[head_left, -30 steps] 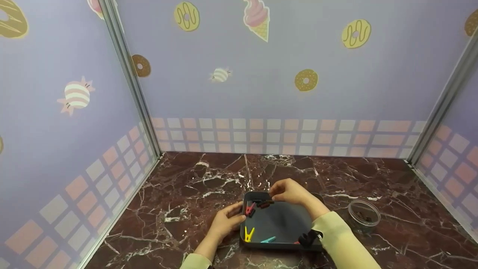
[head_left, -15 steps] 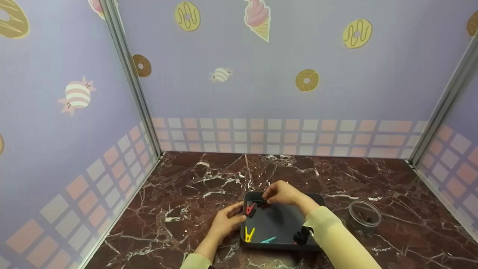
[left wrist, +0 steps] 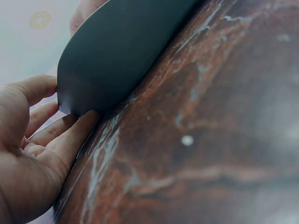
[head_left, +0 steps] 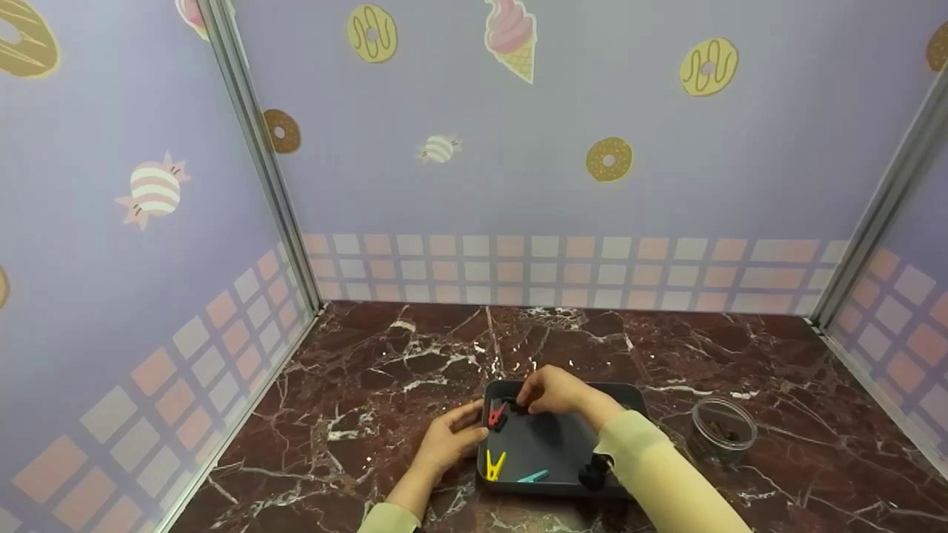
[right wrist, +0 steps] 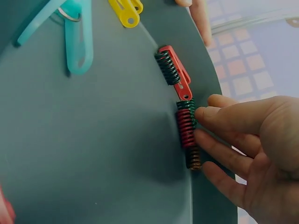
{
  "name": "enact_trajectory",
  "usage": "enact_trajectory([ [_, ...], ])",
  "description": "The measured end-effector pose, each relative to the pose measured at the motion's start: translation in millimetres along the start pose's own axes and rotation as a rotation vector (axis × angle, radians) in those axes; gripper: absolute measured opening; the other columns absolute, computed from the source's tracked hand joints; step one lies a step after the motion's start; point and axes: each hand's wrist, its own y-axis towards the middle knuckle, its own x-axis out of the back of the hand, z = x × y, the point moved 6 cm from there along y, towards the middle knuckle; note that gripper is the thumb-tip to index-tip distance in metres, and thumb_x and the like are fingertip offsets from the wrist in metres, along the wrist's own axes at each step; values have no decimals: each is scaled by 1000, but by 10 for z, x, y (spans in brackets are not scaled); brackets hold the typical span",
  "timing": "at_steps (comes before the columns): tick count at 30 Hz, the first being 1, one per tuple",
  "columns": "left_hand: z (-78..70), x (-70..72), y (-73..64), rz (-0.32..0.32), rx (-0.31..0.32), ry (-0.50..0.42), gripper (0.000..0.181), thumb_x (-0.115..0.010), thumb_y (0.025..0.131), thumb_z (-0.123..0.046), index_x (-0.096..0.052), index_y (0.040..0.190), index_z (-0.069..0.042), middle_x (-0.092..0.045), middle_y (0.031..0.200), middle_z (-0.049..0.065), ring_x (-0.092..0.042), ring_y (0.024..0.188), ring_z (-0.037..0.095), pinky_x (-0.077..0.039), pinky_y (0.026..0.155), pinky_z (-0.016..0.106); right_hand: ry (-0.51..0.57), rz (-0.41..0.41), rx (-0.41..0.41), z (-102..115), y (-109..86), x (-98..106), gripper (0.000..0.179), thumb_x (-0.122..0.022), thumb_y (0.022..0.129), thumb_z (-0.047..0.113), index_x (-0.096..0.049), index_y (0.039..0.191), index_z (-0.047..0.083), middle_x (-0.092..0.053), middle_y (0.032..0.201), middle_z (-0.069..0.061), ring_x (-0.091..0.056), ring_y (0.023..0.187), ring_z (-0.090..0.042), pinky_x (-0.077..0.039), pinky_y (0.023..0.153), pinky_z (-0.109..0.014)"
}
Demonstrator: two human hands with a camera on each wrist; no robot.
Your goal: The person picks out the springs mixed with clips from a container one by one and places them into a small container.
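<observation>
My left hand (head_left: 444, 444) holds the left wall of a dark grey tray (head_left: 563, 490), thumb at the rim and other fingers along the outside. My right hand (head_left: 555, 391) reaches into the tray's back left corner. In the right wrist view its loosely bent fingertips touch a row of coil springs: a green spring (right wrist: 186, 104), a red spring (right wrist: 186, 128) and a brown spring (right wrist: 193, 158). They lie along the tray wall. A red clothespin (right wrist: 177, 70) and a dark spring (right wrist: 167, 67) lie just beyond them.
A yellow clothespin (head_left: 495, 466) and a turquoise clothespin (head_left: 533, 476) lie at the tray's front. Right of the tray stands a clear round jar (head_left: 722, 429) with dark brown pieces inside. Patterned walls enclose the marbled table (head_left: 385, 370).
My right hand has moved left and down toward the springs in the back left corner of the tray. My left hand has stayed on the tray's left wall.
</observation>
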Motion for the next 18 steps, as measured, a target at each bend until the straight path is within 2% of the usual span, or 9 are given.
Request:
enact_trajectory([
  [7,-2,1,-3,6,-12,1,59,-70,93,-9,-51,147,5,-53,148,32,-67,123,33,-63,87,38,-67,11,-23,32,0,-18,21,-80,76,-9,-80,92,4,-79,89,-8,-71,79,-13,-59,71,-28],
  [18,17,-2,2,8,5,-9,60,-70,93,-8,-51,148,5,-52,149,33,-65,125,39,-63,89,42,-215,74,-132,-3,-33,-48,25,-87,68,-10,-79,83,8,-77,81,-5,-69,73,-14,-60,69,-31],
])
